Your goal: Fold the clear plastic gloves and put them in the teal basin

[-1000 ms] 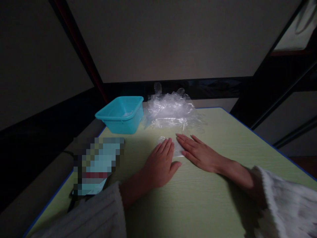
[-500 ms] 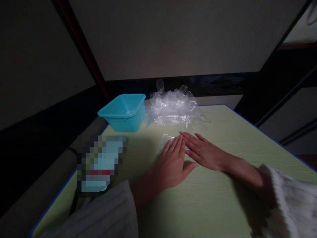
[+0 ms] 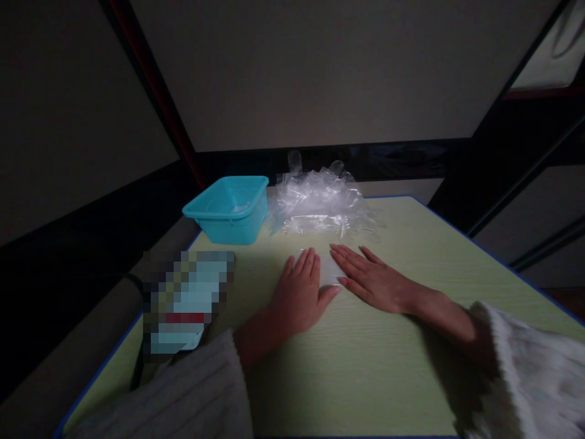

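Since the earlier frame the left hand point(image 3: 299, 292) has slid left, away from the right hand point(image 3: 370, 280). The green table point(image 3: 388, 366) has wide free surface toward its blue right and near edges, while the plastic pile point(image 3: 320, 201) and teal basin point(image 3: 228, 207) stand at the far edge. Both hands lie flat, open and apart, with the thin clear sheet point(image 3: 328, 271) under their fingertips.

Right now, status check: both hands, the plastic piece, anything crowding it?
Left hand and right hand flat on table, fingers extended. Small clear plastic piece lies between them. Plastic pile and teal tub beyond, apart.
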`<control>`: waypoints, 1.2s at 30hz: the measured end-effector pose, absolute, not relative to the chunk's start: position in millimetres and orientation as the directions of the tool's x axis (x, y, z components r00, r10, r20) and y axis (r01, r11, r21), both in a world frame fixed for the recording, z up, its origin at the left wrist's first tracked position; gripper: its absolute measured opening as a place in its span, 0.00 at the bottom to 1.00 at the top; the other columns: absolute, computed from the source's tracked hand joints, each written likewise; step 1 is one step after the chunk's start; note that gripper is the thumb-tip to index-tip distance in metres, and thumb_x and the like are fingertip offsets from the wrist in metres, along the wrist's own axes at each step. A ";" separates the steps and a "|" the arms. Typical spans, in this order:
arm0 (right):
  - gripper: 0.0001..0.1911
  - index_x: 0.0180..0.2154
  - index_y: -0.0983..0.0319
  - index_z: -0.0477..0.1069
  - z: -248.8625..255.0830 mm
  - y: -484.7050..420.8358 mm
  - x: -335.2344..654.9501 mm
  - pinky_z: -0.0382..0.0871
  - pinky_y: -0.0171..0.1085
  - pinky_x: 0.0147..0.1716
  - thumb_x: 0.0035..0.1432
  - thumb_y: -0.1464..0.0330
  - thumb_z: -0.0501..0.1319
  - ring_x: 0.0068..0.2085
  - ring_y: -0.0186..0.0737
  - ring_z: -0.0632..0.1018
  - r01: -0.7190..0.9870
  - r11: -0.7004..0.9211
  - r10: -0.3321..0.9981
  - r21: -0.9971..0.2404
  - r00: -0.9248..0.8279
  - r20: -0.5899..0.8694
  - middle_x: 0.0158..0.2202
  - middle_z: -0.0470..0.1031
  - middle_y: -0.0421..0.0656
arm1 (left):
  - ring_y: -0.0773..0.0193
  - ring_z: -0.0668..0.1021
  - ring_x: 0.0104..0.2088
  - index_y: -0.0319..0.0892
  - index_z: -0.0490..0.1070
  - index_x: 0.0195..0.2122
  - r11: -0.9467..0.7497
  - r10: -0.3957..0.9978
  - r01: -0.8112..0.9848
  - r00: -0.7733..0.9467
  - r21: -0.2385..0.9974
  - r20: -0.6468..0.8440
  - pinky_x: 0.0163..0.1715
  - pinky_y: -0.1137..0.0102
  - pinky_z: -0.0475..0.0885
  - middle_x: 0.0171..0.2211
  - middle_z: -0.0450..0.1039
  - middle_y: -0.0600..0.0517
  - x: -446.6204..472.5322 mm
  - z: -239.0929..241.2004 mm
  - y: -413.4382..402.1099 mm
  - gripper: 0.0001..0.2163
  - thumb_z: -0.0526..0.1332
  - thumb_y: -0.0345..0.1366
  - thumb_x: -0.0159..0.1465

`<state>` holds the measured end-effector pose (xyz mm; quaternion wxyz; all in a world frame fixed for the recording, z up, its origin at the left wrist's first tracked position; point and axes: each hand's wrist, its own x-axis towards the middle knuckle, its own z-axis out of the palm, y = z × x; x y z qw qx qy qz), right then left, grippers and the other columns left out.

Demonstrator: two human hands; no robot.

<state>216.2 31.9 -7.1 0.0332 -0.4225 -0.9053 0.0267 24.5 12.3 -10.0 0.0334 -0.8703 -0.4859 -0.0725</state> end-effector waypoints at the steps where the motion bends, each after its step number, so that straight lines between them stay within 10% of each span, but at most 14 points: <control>1: 0.31 0.63 0.69 0.43 -6.9 31.8 216.0 0.45 0.55 0.59 0.65 0.57 0.37 0.63 0.47 0.48 0.765 0.639 0.769 -0.078 -0.639 0.034 0.64 0.43 0.54 | 0.50 0.55 0.62 0.26 0.54 0.59 -0.514 0.848 0.858 0.507 0.006 0.156 0.59 0.54 0.53 0.62 0.50 0.36 23.4 -10.4 12.8 0.31 0.43 0.50 0.66; 36: 0.34 0.63 0.66 0.43 -0.3 27.6 222.6 0.46 0.60 0.57 0.63 0.53 0.40 0.63 0.51 0.49 0.774 0.623 0.781 -0.117 -0.623 0.038 0.64 0.45 0.54 | 0.47 0.55 0.62 0.26 0.53 0.58 -0.472 0.875 0.882 0.466 0.008 0.132 0.56 0.46 0.53 0.61 0.49 0.32 9.6 -7.3 14.1 0.31 0.50 0.48 0.63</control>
